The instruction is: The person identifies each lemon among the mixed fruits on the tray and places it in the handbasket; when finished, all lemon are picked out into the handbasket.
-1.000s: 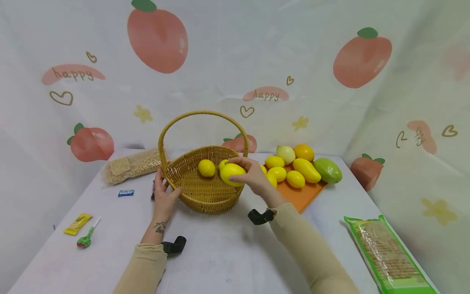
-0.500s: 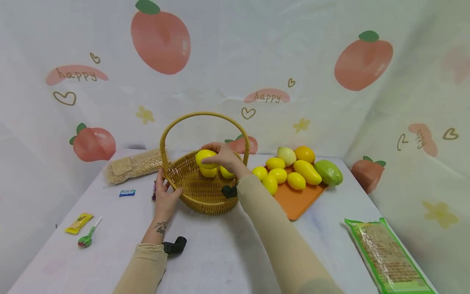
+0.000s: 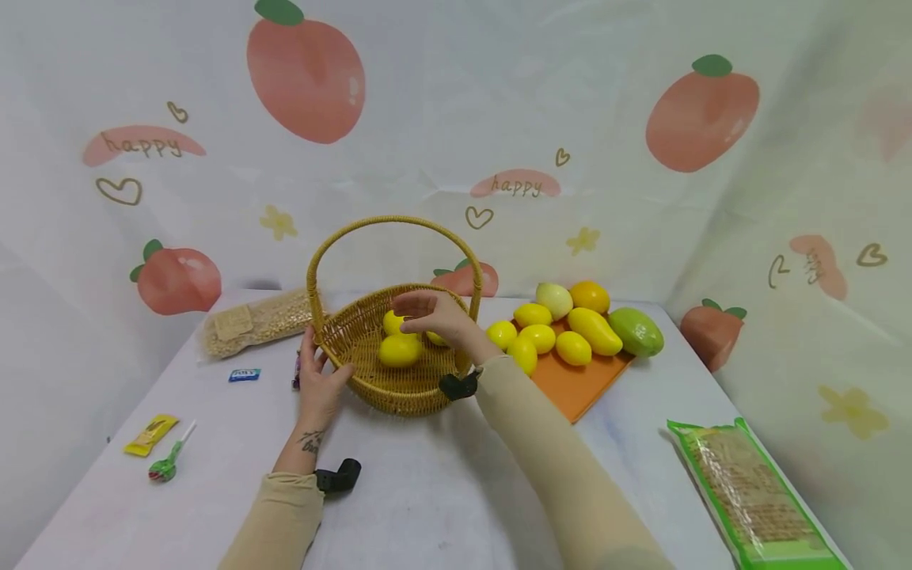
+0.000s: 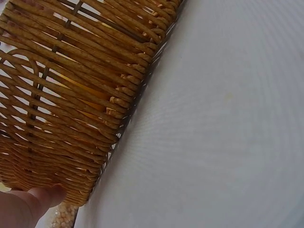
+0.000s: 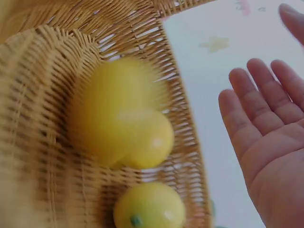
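A wicker basket (image 3: pixel 406 402) with a tall handle stands mid-table. My left hand (image 3: pixel 324 392) holds its left side, thumb at the front rim; in the left wrist view a fingertip (image 4: pixel 53 194) presses the weave. My right hand (image 3: pixel 440 317) hovers over the basket with fingers extended and nothing in them. Below it a lemon (image 3: pixel 400 351) lies over the basket floor, motion-blurred as a large yellow shape in the right wrist view. Behind are another lemon (image 5: pixel 153 142) and a third yellow fruit (image 5: pixel 149 205) with a green stem spot, partly hidden by my hand in the head view.
Right of the basket, an orange tray (image 3: pixel 570 392) bears several yellow fruits, with a green papaya-like fruit (image 3: pixel 636 332) beside it. A green-edged packet (image 3: pixel 758 491) lies front right. Left are a bag of beans (image 3: pixel 260 321), small wrapped sweets (image 3: pixel 245 374) and a lollipop (image 3: pixel 165 469).
My right hand carried the lemon leftward into the basket and let go of it. The lemon dropped below the hand, whose fingers have straightened. My left hand stays on the basket.
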{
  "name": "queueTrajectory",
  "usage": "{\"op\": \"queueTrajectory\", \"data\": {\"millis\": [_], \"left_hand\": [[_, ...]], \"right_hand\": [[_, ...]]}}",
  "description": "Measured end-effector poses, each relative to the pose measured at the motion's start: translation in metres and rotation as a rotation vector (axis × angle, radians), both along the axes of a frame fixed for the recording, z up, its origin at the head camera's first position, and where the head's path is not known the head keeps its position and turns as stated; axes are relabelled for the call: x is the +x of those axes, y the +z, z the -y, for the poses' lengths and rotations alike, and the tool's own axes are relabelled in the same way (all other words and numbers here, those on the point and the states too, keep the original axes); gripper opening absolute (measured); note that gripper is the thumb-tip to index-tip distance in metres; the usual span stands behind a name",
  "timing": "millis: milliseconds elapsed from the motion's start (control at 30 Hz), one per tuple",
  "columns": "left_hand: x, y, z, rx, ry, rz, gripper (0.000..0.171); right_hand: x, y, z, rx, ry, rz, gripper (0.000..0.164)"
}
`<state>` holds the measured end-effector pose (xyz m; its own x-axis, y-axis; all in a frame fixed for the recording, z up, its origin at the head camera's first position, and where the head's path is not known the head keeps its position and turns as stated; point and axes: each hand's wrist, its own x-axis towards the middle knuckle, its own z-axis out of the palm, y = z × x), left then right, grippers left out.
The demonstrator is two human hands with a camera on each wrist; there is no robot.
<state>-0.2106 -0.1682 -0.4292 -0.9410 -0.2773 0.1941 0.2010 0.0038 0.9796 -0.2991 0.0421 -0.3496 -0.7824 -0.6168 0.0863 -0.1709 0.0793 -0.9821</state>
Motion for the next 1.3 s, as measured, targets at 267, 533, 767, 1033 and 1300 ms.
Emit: {"op": "queueTrajectory", "data": {"millis": [267,533,767,1033,1300], "left_hand": [[0.002,0.001,-0.001,-0.019,0.003,-0.013,0.09],[0.003,0.0,0.001,-0.034,0.018,-0.019,0.09],[0.003,0.001,0.0,-0.029,0.0,-0.016,0.09],[0.002,0.0,0.0,-0.03,0.0,-0.008,0.09],[0.001,-0.002,0.0,-0.024,0.003,-0.022,0.09]], "right_hand": [[0.016,-0.001,-0.088,-0.113,-0.045,-0.019,0.043],[0.01,-0.02,-0.185,-0.252,-0.395,-0.03,0.042],[0.01,-0.049,-0.224,-0.111,-0.772,0.022,0.052],[0.009,-0.076,-0.228,0.057,-0.849,0.075,0.055],[0.007,-0.088,-0.222,0.154,-0.83,0.11,0.063]]}}
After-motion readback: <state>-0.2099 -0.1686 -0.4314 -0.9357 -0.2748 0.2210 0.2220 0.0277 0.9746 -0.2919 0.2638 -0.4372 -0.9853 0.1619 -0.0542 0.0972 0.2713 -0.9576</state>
